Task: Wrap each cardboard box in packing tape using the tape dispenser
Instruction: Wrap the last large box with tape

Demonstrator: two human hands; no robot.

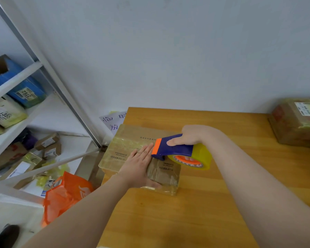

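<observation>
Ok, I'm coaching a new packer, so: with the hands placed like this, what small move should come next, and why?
Probably draw the tape dispenser rightward across the cardboard box. The left hand lies flat beside its orange edge, seemingly pinning tape, the right hand grips it, and the near-right top looks less taped.

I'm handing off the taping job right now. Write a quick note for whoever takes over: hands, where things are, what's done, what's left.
Left hand: flat, pressing the top of the cardboard box at the left edge of the table.
Right hand: grips the tape dispenser, its orange end down on the box top beside the left fingertips.
Done: glossy tape covers much of this box's top and near side.
Left: finish this strip, cut it, wrap any bare faces. The second box, far right, looks taped already; check it.
</observation>
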